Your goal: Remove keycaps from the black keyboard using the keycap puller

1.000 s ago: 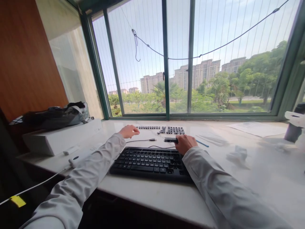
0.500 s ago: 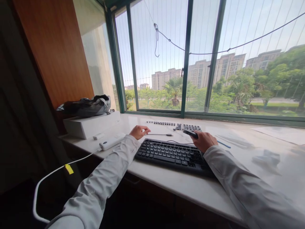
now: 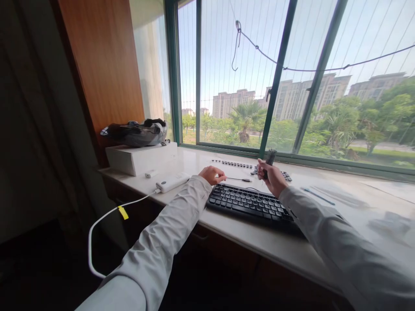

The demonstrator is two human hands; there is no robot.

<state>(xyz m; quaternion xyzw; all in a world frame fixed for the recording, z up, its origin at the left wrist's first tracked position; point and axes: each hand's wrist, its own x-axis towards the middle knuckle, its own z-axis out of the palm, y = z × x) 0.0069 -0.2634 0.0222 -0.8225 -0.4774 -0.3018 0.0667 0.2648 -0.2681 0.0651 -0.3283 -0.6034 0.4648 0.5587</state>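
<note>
My right hand (image 3: 271,178) grips a small dark oblong device (image 3: 270,157) and holds it upright above the far edge of a black keyboard (image 3: 249,204). My left hand (image 3: 212,174) rests on the white counter (image 3: 227,233) just left of the keyboard, fingers curled, beside a thin black cable (image 3: 238,179) with a small plug. Behind the hands, loose dark keycaps (image 3: 235,164) lie in rows near the window frame.
A white power bank (image 3: 171,182) with a white cord hanging off the counter lies left of the keyboard. A white box (image 3: 141,158) with a dark bag (image 3: 136,131) on top stands at the far left. A blue pen (image 3: 317,196) lies to the right.
My right hand has lifted the dark device off the counter and tipped it upright. My head has turned left, shifting the whole scene rightward. The left hand has stayed by the cable.
</note>
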